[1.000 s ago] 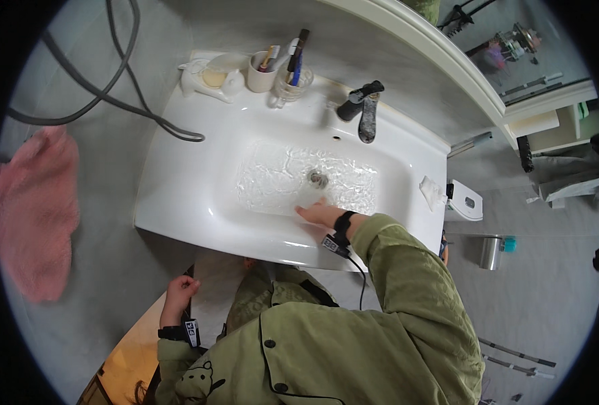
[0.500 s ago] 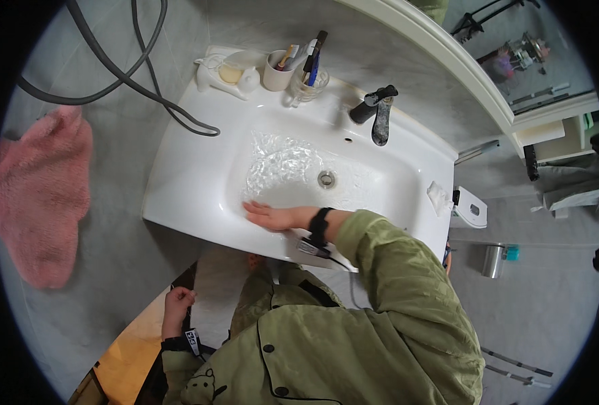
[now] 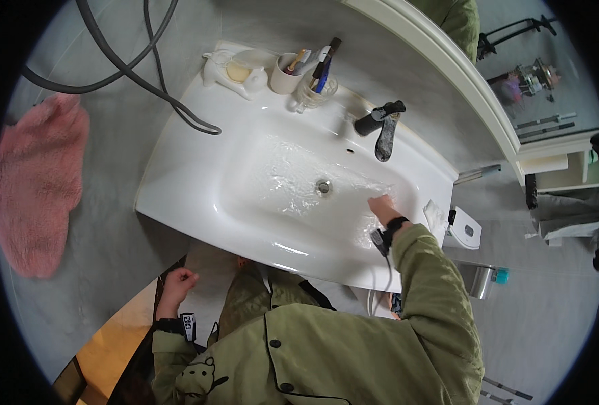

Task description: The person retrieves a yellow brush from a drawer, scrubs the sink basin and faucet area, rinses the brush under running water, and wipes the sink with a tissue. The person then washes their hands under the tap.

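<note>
My right hand (image 3: 383, 208) is down in the right part of a white washbasin (image 3: 198, 219), in or just above shallow moving water (image 3: 286, 179). Its fingers are foreshortened and partly hidden, so their pose is unclear. A metal drain (image 3: 323, 188) sits to its left, and a dark faucet (image 3: 383, 131) stands behind it. Outside the basin's front edge, my left hand (image 3: 177, 288) hangs with curled fingers and nothing visible in them. Both wrists carry black bands with small devices, below green sleeves.
Behind the basin's left side are a white animal-shaped soap dish (image 3: 235, 73), a cup (image 3: 285, 75) and a glass holder (image 3: 314, 91) with brushes. A crumpled white tissue (image 3: 436, 216) lies on the right rim. A pink towel (image 3: 43, 185) and a grey hose (image 3: 124, 67) hang left.
My right hand has moved from the basin's front left, where it lay flat with fingers stretched, to the right side. Water has spread across the basin. My left hand stays low beside me.
</note>
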The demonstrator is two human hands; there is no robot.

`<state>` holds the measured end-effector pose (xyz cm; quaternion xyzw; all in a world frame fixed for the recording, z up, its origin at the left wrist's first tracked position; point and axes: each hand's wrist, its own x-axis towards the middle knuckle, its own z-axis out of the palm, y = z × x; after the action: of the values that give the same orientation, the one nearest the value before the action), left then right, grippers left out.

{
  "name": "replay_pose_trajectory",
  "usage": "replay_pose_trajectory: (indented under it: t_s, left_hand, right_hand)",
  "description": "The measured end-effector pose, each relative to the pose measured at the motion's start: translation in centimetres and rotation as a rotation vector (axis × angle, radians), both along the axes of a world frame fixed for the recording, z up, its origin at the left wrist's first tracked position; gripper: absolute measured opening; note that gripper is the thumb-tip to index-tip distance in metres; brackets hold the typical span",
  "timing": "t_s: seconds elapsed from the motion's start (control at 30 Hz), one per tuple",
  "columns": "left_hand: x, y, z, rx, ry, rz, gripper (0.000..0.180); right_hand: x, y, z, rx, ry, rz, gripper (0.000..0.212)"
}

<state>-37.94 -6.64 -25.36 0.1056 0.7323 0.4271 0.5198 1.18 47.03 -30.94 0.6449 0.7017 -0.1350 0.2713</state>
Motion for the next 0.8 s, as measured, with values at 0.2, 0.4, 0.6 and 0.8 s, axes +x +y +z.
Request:
replay_pose_trajectory:
  t_s: [0.2,0.4,0.6,0.8]
  left_hand:
    - [-0.3,-2.3,0.8,-0.047,0.016,0.036,0.015]
    - [-0.2,-4.6,0.9,-0.046,-0.018,0.129,0.013]
    - [0.5,-4.5,1.7,-0.040,-0.040,0.125,0.010]
    - [0.0,-1.3,1.9,-0.020,-0.026,0.080,0.010]
  right_hand:
    - [-14.7,-0.8,-1.6,-0.139,0.188,-0.190,0.089]
    - [-29.8,-7.0,-1.0,-0.027,0.312,0.051,0.086]
    - [-36.0,-15.4,-0.9,-0.100,1.061,0.079,0.073]
    - [-23.7,-18.6,3.4,-0.915,0.767,0.621,0.069]
